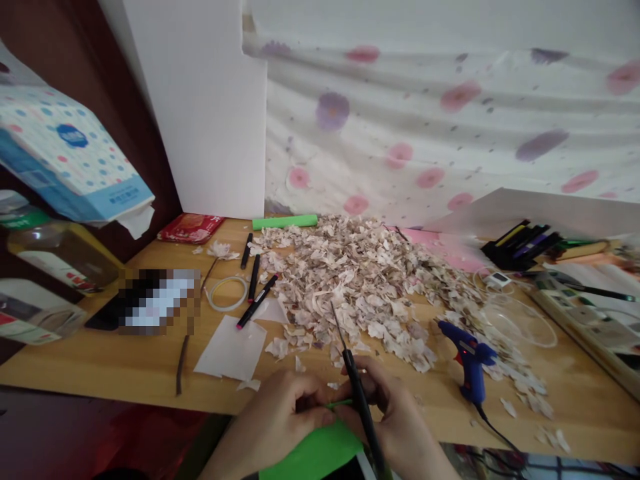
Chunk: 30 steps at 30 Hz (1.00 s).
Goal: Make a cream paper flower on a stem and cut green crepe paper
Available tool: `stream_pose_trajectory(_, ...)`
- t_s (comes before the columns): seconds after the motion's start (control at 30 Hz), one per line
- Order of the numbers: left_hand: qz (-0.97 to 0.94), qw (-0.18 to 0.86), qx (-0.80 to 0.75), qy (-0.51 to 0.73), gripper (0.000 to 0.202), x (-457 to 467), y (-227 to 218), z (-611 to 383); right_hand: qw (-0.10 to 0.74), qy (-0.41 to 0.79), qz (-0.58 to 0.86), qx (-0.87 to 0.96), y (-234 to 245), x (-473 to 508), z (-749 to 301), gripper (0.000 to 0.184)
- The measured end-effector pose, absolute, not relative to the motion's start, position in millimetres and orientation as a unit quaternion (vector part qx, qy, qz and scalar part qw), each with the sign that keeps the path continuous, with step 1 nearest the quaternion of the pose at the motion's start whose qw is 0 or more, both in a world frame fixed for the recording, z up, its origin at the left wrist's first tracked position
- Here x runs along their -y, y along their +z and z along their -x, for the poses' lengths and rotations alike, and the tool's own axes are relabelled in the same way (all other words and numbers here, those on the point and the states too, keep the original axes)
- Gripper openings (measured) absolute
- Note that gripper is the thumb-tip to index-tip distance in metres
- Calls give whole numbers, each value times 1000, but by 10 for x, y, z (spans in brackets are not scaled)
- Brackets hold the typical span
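Observation:
My left hand (287, 417) is closed, its thumb and fingertips pinching a thin green strip (343, 403) near the table's front edge. A bright green sheet (320, 453), paper or felt, hangs just below the fingers. Closed beside it, my right hand (393, 413) holds a slim black-handled tool (356, 383) with a thin pointed metal end angled up and away. Its fingertips also meet the green strip. Whether the tool is a knife or another kind, I cannot tell. Beyond both hands spreads a large heap of pale dried flakes (350, 267).
To the right lies a blue glue gun (473, 360), its cord over the edge. Black pens (257, 301), a tape ring (227, 293), white paper (233, 347) and a blurred phone (155, 300) are on the left. A green roll (285, 222) lies behind; bottles (60, 247) stand far left.

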<state>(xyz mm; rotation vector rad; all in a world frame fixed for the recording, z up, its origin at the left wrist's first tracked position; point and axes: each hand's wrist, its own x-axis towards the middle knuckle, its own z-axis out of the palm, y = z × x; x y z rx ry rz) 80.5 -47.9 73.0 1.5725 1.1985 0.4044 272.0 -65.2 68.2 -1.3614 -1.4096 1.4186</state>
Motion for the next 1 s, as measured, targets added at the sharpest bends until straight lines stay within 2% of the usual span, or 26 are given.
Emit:
stream_pose_trajectory(0.2,-630,548,-523,169,13,534,710,-786,347,600,516,504,653,661,-2700,55)
stream_pose_trajectory(0.4,-591,555,-560,169,8,616,661,-744,329,580,512,542,465,645,-2690,47)
stream_pose_trajectory(0.57,-533,554,-611,188,20,712,589,-530,314,576,495,570,458,594,-2708,44)
stream_pose_trajectory(0.7,-521,547,-614,227,24,775,504,-301,339,580,486,558,502,475,-2712,40)
stream_pose_trajectory(0.8,-498,545,-619,268,27,811,443,-170,328,585,461,581,533,366,-2670,38)
stream_pose_trajectory(1.0,-443,529,-609,391,44,823,356,-30,291,609,426,603,515,246,-2492,47)
